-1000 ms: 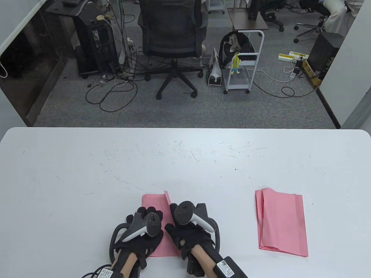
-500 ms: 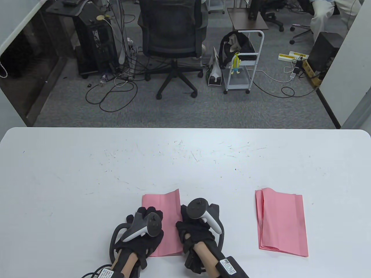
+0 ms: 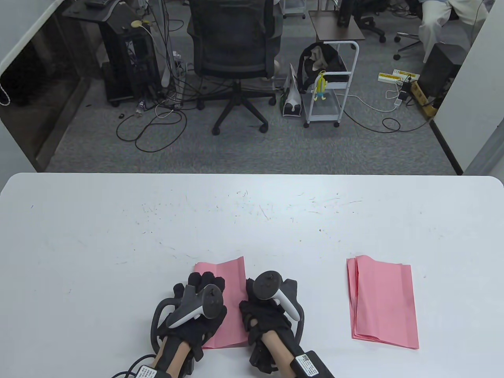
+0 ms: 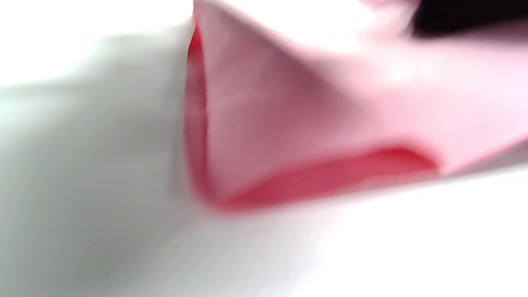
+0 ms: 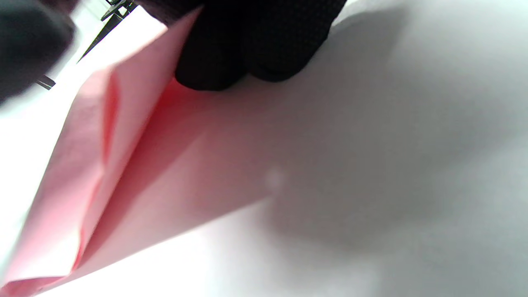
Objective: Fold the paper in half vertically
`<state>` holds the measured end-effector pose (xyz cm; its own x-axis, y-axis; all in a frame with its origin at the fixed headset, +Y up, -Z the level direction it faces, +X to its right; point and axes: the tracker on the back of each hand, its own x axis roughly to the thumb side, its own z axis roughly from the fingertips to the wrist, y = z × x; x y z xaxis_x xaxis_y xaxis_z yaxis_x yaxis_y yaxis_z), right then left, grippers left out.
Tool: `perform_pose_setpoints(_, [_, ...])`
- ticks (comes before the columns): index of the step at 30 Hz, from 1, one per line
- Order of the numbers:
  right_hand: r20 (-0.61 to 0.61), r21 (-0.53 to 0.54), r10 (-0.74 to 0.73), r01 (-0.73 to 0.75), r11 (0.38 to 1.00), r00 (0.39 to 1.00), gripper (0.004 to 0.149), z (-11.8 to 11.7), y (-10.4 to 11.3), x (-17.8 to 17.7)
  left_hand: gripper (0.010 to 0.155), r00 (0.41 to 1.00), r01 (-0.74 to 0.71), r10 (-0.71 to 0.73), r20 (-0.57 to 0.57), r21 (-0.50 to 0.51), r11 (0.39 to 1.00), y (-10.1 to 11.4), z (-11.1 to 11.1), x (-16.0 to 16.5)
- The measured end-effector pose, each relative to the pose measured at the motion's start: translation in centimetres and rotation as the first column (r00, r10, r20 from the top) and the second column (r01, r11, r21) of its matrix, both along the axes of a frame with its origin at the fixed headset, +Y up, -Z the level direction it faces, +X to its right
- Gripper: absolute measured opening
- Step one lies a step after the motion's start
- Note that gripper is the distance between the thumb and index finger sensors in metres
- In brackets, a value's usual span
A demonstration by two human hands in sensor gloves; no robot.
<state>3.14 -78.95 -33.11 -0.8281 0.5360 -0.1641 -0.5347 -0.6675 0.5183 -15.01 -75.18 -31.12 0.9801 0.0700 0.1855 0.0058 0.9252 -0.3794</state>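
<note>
Your white table (image 3: pixel 118 220) fills the lower half of the table view, bare scuffed surface across its far half and whole left side. A stack of pink sheets (image 3: pixel 384 303) lies flat at your right, well apart from both hands, edges slightly fanned on its left side.

The pink paper (image 3: pixel 226 275) you're folding sits near the table's near edge, centre-left, between and under your hands. Far edge runs slightly tilted, right corner a bit further away. Left wrist view, blurred: a corner of the pink paper (image 4: pixel 288 123) lifts off the table, darker gap showing under the upper layer, so the layers aren't flat there. Right wrist view shows the paper (image 5: pixel 165 177) with the upper layer raised along a long edge.

Your left hand (image 3: pixel 197 311) lies palm-down on the paper's left part, fingers spread forward, flat, gripping nothing. Your right hand (image 3: pixel 267 311) sits at the paper's right edge; its fingertips (image 5: pixel 214 62) touch that edge at the table. Whether they pinch or just press, can't tell.
</note>
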Motion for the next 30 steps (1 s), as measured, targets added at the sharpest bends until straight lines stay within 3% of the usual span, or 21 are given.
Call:
perform_pose_setpoints(5, [0.001, -0.009, -0.013, 0.013, 1.000, 1.000, 0.066, 0.0, 0.0, 0.1, 0.077, 0.996, -0.090, 0.090, 0.006, 0.112, 0.990, 4.8, 0.0, 1.1])
perform_pose_setpoints(7, [0.001, -0.012, -0.020, 0.020, 1.000, 1.000, 0.065, 0.0, 0.0, 0.1, 0.077, 0.991, -0.130, 0.132, 0.001, 0.139, 0.982, 5.7, 0.1, 1.2])
perform_pose_setpoints(15, [0.005, -0.019, -0.044, 0.045, 0.999, 0.999, 0.064, 0.0, -0.1, 0.3, 0.078, 0.989, -0.144, 0.144, 0.005, 0.153, 0.978, 6.1, 0.0, 0.6])
perform_pose_setpoints(20, [0.078, -0.075, -0.193, 0.199, 0.977, 0.978, 0.058, -0.3, -0.3, 2.1, 0.078, 0.990, -0.143, 0.143, 0.010, 0.161, 0.977, 6.2, 0.1, 0.4])
perform_pose_setpoints(22, [0.113, -0.027, -0.205, 0.209, 0.977, 0.972, 0.056, -0.3, 0.6, 3.8, 0.078, 0.990, -0.143, 0.144, 0.011, 0.165, 0.976, 6.3, 0.2, 0.2])
perform_pose_setpoints(27, [0.187, 0.133, -0.311, 0.289, 0.948, 0.932, 0.054, 0.2, 5.5, 9.3, 0.078, 0.987, -0.163, 0.163, 0.015, 0.174, 0.971, 6.6, 0.4, 0.0])
perform_pose_setpoints(30, [0.243, 0.233, -0.243, 0.186, 0.955, 0.939, 0.053, 1.2, 8.6, 13.9, 0.078, 0.987, -0.163, 0.162, 0.019, 0.174, 0.971, 6.7, 0.4, 0.1])
